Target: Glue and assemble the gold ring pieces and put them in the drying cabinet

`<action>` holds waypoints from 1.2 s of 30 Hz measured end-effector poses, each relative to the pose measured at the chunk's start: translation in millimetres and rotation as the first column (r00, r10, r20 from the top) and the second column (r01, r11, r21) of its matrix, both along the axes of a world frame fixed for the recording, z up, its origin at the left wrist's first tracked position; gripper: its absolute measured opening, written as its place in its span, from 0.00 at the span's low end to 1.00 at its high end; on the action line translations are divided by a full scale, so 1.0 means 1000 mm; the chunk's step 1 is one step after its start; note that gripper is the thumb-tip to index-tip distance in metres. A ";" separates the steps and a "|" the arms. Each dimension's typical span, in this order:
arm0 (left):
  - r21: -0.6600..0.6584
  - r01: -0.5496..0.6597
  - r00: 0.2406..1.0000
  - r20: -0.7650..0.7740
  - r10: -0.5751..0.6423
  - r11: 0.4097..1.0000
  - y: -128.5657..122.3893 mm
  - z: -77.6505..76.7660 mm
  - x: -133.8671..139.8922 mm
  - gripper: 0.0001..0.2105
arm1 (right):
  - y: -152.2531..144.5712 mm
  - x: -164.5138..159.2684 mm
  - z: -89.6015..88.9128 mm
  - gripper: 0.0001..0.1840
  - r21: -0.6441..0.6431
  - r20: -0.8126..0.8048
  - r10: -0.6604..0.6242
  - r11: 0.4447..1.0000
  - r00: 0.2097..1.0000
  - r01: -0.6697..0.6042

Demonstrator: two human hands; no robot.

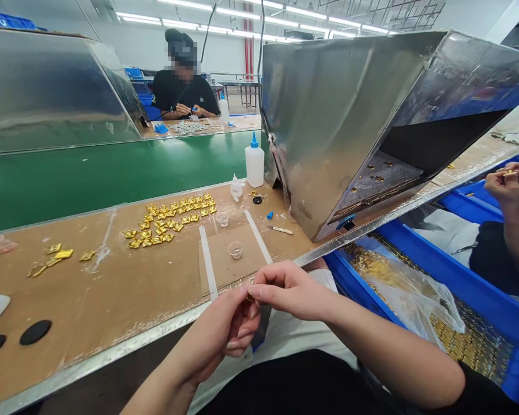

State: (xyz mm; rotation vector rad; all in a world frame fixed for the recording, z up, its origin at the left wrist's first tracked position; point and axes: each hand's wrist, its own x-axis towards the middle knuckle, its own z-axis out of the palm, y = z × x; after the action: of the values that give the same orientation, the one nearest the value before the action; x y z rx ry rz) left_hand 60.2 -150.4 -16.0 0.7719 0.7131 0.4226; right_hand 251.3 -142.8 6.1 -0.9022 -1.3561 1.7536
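Bright tube lights (237, 12) line the top of the frame, with a white wall (134, 45) and upright red pipes (248, 49) beyond. Grey sheet-metal hoods (328, 109) stand upper left and right; a green surface (69, 184) crosses mid-left, above a brown-topped bench (90, 311).

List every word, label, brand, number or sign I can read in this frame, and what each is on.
Readable text: none.
Too small and blurred to read: a small pale mark on the chest of the black shirt worn by the person across the green surface.
No lettering can be made out on the large white bottle, the small white bottle or the metal hood.
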 end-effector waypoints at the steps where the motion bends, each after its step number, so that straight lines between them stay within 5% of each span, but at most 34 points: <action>1: -0.016 -0.006 1.000 -0.001 0.006 1.000 -0.001 0.001 0.001 0.25 | 0.000 -0.001 -0.002 0.29 -0.018 -0.029 -0.002 1.000 1.000 0.001; 12: -0.002 -0.102 0.991 -0.085 0.102 0.995 -0.008 0.007 0.001 0.25 | -0.007 -0.012 -0.023 0.27 -0.233 -0.292 -0.059 0.973 0.954 -0.011; 19: 0.050 -0.110 0.990 -0.089 0.114 0.993 -0.006 0.011 -0.004 0.26 | -0.010 -0.015 -0.029 0.24 -0.193 -0.432 -0.047 0.980 0.901 -0.042; 27: 0.007 -0.186 0.982 0.004 0.186 0.982 -0.008 0.012 -0.013 0.18 | -0.010 -0.014 -0.037 0.18 -0.096 -0.676 -0.003 0.992 0.737 -0.084; 36: -0.035 -0.312 0.947 0.062 0.314 0.949 -0.009 0.005 -0.024 0.15 | -0.007 -0.008 -0.038 0.16 -0.113 -0.750 -0.030 0.990 0.661 -0.082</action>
State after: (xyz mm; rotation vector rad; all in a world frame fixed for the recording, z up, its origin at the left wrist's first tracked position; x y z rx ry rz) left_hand 36.6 -159.2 -11.1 0.6184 0.7796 0.7234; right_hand 243.7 -150.2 -32.4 -0.1333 -0.6899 1.9351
